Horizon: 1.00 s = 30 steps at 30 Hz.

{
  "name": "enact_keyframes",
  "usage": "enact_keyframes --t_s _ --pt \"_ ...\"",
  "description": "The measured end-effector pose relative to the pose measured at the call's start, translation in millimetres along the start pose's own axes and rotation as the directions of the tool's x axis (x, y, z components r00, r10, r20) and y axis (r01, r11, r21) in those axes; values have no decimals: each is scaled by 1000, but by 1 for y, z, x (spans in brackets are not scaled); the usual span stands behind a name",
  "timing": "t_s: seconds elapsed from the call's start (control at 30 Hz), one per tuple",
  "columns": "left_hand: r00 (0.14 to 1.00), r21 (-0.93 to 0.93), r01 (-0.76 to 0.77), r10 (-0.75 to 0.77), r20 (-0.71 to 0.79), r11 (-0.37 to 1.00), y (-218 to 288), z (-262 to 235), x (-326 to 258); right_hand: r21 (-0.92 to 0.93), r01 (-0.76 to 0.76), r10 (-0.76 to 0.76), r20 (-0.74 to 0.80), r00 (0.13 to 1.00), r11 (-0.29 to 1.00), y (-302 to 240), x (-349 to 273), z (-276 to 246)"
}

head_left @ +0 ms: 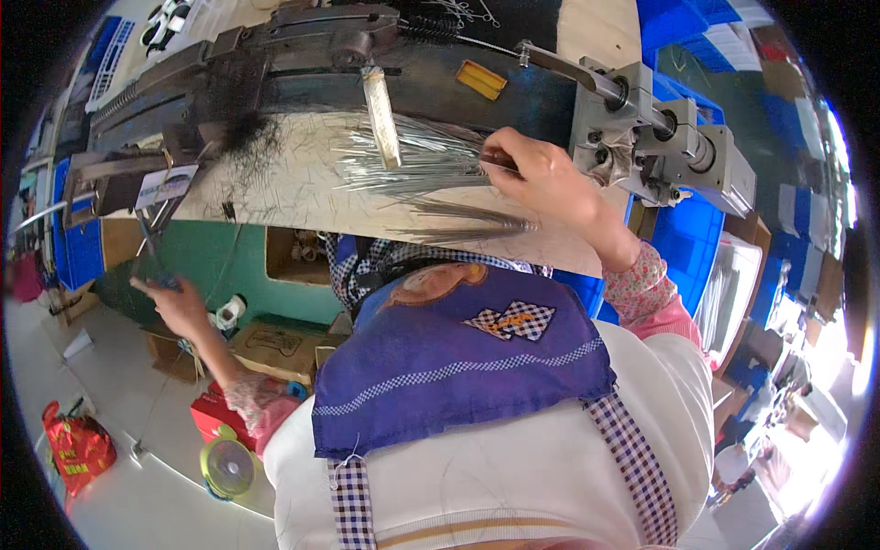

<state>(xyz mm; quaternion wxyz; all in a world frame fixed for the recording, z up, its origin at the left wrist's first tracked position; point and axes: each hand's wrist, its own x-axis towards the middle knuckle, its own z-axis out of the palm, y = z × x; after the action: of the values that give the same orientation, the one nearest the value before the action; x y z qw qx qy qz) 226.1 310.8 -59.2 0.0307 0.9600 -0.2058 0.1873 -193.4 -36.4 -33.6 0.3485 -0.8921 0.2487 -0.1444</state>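
1. The right hand point(541, 174) rests on the pale, scratched counter point(302, 197), its fingers point(500, 151) closed together on the gathered end of a fan of thin silvery wires point(412, 165).
2. The silvery wires spread out leftward from that hand across the counter, and a second, flatter bunch of wires point(467, 220) lies just below them, nearer the counter's front edge.
3. A pale translucent strip point(382, 115) hangs down from the dark machine point(302, 55) and crosses over the wire fan.
4. A tuft of dark bristles point(240, 124) sits on the counter's left part, well apart from the right hand.
5. The left hand point(176, 307) is held out low and to the left, below the counter's edge; its fingers point(145, 286) pinch a thin wire or rod point(151, 243) that runs up toward the machine, though the grip is too small to read exactly.
6. A grey metal block assembly with a shaft point(660, 137) is mounted just right of the right hand.
7. On the floor lie a cardboard box point(275, 344), a small green-yellow fan point(227, 467) and a red bag point(78, 445).
8. Blue crates point(692, 243) stand to the right.
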Motion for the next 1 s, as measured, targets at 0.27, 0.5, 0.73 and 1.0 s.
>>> enact_keyframes --t_s 0.27,0.5,0.73,1.0 --pt "993 -151 118 -115 26 982 63 -11 -28 193 -127 211 -519 828 973 -37 -32 -56" --pt "674 -927 -372 700 -236 46 245 -147 -63 316 40 102 -421 901 948 -88 -8 -85" --pt "513 -992 123 857 49 -17 251 -114 -68 66 -23 48 -413 910 998 -102 34 -87" --pt "483 -701 707 789 380 -95 311 -129 -97 -429 220 -306 -141 941 876 -61 75 -76"
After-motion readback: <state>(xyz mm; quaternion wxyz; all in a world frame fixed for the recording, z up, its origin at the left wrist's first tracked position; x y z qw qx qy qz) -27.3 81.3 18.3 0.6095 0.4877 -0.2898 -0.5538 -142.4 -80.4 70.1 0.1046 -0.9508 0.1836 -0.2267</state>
